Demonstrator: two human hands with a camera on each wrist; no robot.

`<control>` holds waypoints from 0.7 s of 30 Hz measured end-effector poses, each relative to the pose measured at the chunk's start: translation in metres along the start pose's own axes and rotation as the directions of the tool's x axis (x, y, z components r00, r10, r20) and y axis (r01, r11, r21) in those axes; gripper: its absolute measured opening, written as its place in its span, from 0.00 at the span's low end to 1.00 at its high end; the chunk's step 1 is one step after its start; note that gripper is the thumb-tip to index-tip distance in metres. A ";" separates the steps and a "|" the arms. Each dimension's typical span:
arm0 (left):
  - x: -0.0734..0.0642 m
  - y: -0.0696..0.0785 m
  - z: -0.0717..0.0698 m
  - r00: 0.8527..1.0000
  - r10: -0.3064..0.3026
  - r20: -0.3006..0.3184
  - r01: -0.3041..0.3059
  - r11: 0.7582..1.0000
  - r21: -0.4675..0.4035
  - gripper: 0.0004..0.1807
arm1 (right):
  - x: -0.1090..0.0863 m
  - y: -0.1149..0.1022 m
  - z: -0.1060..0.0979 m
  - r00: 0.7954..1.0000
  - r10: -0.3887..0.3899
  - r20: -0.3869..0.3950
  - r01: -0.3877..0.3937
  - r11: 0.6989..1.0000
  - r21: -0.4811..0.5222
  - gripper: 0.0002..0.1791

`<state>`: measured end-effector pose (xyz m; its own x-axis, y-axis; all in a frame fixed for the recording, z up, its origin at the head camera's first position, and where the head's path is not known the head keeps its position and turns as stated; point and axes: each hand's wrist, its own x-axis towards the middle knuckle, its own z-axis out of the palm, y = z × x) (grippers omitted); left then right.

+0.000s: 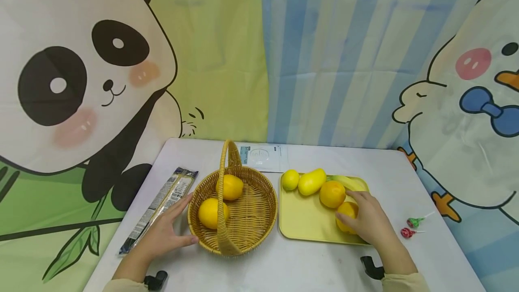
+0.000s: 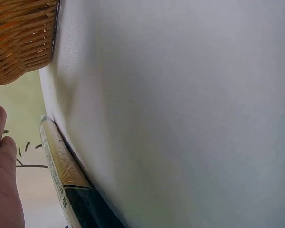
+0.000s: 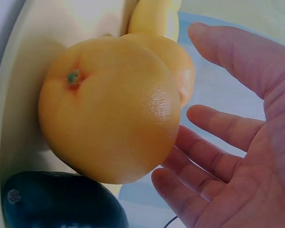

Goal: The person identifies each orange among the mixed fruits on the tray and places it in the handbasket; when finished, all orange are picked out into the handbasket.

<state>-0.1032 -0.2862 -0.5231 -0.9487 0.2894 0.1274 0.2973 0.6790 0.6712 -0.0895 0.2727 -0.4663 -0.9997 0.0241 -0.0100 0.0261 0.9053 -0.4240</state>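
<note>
On the yellow tray (image 1: 308,231), my right hand (image 1: 371,220) is spread around the nearer orange (image 1: 348,210). In the right wrist view, its fingers curve loosely beside that orange (image 3: 109,109) without closing on it. Another orange (image 1: 332,193) lies just behind. A dark green rounded item (image 3: 61,202) shows below in the right wrist view; the hand hides it from the head camera. My left hand (image 1: 160,233) is by the left side of the wicker basket (image 1: 253,211), fingers extended near its rim. Two oranges (image 1: 230,187) sit inside the basket.
A small yellow-green fruit (image 1: 290,180), a yellow mango-shaped fruit (image 1: 312,182) and a pale elongated fruit (image 1: 344,180) lie along the tray's back. A long packet (image 1: 162,206) is at left, a flat packet (image 1: 263,157) behind the basket, two lollipops (image 1: 413,222) at right.
</note>
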 end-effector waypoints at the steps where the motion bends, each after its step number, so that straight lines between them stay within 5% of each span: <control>1: 0.000 0.000 0.000 1.000 0.002 -0.001 -0.002 1.000 -0.003 0.67 | 0.000 0.000 0.000 1.000 0.007 0.007 -0.007 1.000 -0.002 0.43; 21: 0.001 -0.003 0.001 1.000 0.009 -0.005 -0.009 1.000 -0.011 0.67 | -0.005 0.007 0.011 0.998 0.042 0.056 -0.040 0.999 -0.027 0.46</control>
<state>-0.1045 -0.2870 -0.5256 -0.9464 0.2924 0.1371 0.3049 0.6689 0.6779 -0.0846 0.2739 -0.4795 -0.9962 0.0382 -0.0781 0.0663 0.9148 -0.3985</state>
